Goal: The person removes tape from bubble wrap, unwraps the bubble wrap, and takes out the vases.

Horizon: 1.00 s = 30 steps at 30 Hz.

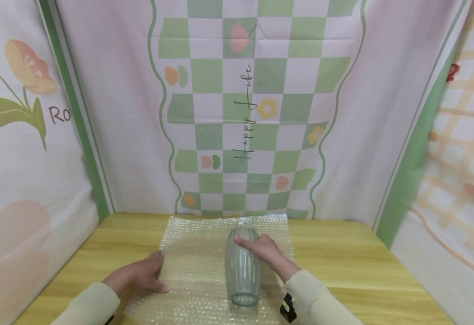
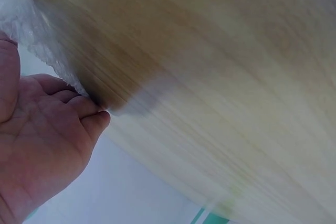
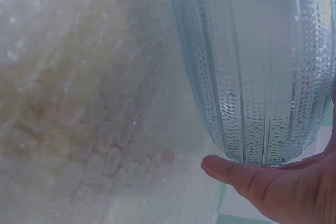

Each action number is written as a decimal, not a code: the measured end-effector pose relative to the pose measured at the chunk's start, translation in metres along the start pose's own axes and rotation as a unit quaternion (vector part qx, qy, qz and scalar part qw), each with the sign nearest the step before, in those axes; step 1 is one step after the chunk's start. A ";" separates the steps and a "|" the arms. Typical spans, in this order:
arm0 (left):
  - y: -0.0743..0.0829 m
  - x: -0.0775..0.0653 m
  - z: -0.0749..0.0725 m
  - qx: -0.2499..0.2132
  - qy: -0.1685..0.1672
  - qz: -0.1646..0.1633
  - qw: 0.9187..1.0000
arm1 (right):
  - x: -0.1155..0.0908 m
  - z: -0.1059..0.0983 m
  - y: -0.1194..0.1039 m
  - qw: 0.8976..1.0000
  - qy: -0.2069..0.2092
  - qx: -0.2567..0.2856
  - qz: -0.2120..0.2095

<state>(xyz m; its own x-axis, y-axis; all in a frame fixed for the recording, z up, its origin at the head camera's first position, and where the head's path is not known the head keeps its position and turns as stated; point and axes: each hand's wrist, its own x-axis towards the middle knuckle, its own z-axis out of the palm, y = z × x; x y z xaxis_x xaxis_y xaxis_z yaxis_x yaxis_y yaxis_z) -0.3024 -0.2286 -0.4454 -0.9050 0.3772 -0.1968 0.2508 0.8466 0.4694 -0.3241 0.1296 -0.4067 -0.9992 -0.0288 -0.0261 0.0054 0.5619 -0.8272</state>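
A clear, ribbed glass vase (image 1: 242, 271) is over a sheet of bubble wrap (image 1: 196, 266), with its thick bluish ring end towards me. Whether it stands or lies cannot be told from here. My right hand (image 1: 265, 250) grips the vase's far end, thumb across the ribbed glass; in the right wrist view the thumb and fingers of that hand (image 3: 283, 187) are around its narrowing end. At the wrap's left edge, my left hand (image 1: 141, 273) rests with thumb and fingers spread apart. The left wrist view shows that hand's fingers (image 2: 58, 119) touching the wrap's edge.
Under the wrap is a wood-grain table (image 1: 342, 266). A printed cloth with green checks (image 1: 242, 108) hangs behind it, and other printed cloths hang at the left (image 1: 13, 158) and right (image 1: 464, 180). A small black object (image 1: 288, 308) shows by the right sleeve.
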 end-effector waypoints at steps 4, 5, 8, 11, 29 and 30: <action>0.002 0.000 -0.002 0.008 -0.006 -0.004 1.000 | 0.001 0.000 -0.001 1.000 -0.013 0.020 0.003; 0.003 0.000 -0.002 0.011 -0.007 -0.005 1.000 | 0.001 0.000 -0.001 0.999 -0.018 0.029 0.007; 0.004 0.000 -0.002 0.016 -0.008 -0.003 1.000 | 0.001 0.000 -0.002 0.998 -0.033 0.051 0.019; 0.005 -0.001 -0.002 0.013 -0.007 -0.001 1.000 | 0.001 0.001 -0.003 0.997 -0.046 0.064 0.028; 0.004 -0.005 -0.003 -0.002 0.002 0.017 1.000 | 0.003 0.006 -0.008 0.992 -0.067 0.098 0.051; 0.005 -0.005 -0.003 -0.001 0.001 0.016 1.000 | 0.003 0.006 -0.007 0.991 -0.067 0.101 0.051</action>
<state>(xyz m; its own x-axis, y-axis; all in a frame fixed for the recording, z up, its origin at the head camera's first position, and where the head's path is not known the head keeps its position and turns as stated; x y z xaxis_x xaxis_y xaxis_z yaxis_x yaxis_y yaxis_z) -0.2979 -0.2277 -0.4397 -0.8972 0.4031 -0.1802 0.2789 0.8339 0.4763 -0.3265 0.1206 -0.4042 -0.9790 -0.0985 -0.1784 0.1268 0.3909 -0.9117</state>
